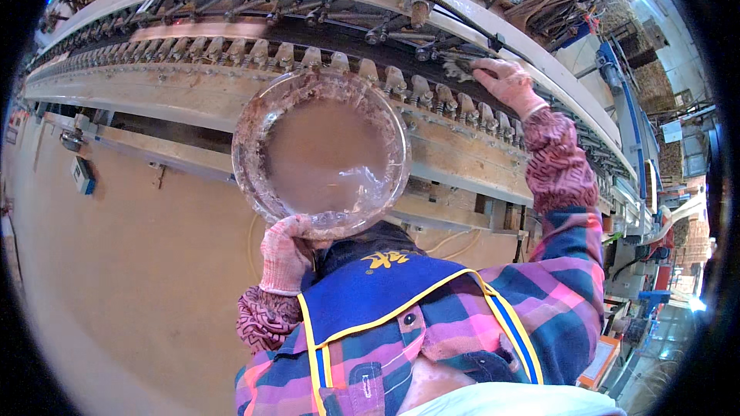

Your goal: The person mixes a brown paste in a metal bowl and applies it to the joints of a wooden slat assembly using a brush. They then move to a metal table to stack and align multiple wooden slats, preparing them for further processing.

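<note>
The round basin (248, 137) is held by the left hand (287, 256) at the near rim, in front of the near edge of the machine (185, 96). The rim is grasped by the gloved left fingers; the thumb side is seen on the rim, and the other fingertips are hidden beneath the basin. The wall is coated with residue, and brown-grey liquid (327, 154) is contained inside. The basin is positioned to the left of the right hand (509, 86) and well apart from it.

The right hand is extended over the row of clamps (395, 82), toward the far edge of the machine. A ragged grey piece (459, 69) is located at its fingertips. The fingers are bent over this piece; whether it is gripped or only pressed cannot be determined, and its kind is hard to make out.

Part of the clamp row and of the near edge is hidden behind the basin. Whether the basin is supported by the machine cannot be established. The depth of the liquid is concealed by its cloudiness. The apron (385, 289) is partly covered at the lower edge by white cloth (516, 400), which is cut off.
</note>
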Available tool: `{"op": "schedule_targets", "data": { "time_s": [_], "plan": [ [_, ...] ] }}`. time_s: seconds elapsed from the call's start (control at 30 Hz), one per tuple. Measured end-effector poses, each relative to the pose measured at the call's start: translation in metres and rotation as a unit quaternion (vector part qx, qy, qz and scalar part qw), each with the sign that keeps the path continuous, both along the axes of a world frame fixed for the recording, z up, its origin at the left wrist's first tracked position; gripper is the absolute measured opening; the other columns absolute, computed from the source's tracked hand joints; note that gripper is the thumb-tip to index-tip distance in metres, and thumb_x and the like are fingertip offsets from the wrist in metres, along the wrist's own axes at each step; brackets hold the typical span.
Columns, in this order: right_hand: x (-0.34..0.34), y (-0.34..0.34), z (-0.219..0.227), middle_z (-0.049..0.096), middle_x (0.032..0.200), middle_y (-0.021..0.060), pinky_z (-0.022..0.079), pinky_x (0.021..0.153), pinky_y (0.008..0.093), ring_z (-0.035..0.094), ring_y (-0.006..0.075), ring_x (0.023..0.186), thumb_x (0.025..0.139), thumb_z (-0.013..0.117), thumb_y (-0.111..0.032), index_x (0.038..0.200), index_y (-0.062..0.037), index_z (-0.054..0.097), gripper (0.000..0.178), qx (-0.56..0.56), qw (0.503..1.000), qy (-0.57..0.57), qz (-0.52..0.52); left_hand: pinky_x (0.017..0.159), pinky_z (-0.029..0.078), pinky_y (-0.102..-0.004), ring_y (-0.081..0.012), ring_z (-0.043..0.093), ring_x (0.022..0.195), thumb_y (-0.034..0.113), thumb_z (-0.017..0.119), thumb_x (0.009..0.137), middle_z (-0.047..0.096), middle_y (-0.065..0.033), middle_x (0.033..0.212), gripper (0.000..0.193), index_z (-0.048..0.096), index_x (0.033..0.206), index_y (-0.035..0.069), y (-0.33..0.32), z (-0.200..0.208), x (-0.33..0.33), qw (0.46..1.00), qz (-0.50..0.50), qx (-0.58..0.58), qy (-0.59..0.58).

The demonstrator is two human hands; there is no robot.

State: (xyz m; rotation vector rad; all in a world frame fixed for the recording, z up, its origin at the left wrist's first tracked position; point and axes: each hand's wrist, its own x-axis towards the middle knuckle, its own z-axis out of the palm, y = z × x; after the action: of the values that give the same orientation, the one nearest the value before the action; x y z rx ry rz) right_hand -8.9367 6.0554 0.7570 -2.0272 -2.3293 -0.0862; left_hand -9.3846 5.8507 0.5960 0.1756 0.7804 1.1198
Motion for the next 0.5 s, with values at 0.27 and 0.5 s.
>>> {"op": "schedule_targets", "data": {
  "time_s": [0.27,0.5],
  "plan": [
    [0.009,-0.014,-0.004,0.07,0.105,0.0159,0.051,0.089,0.0418,0.066,0.0339,0.102,0.089,0.063,-0.045,0.115,-0.0222,0.07,0.036,0.006,1.0,-0.002,-0.015,0.063,0.06,-0.0372,-0.0286,0.069,0.071,0.017,0.052,0.086,0.068,-0.0159,0.085,0.026,0.063,0.09,-0.006,-0.012,0.023,0.02,0.997,0.008,-0.037,0.069],
    [0.006,-0.02,-0.024,0.072,0.103,0.0146,0.053,0.083,0.0351,0.07,0.0275,0.094,0.089,0.067,-0.038,0.113,-0.0197,0.073,0.03,-0.002,0.99,0.135,-0.042,0.063,0.061,-0.0371,-0.0287,0.069,0.074,0.016,0.052,0.086,0.066,-0.0132,0.084,0.022,0.063,0.087,-0.004,-0.006,0.023,0.017,0.998,-0.015,-0.038,0.043]
  ]
}}
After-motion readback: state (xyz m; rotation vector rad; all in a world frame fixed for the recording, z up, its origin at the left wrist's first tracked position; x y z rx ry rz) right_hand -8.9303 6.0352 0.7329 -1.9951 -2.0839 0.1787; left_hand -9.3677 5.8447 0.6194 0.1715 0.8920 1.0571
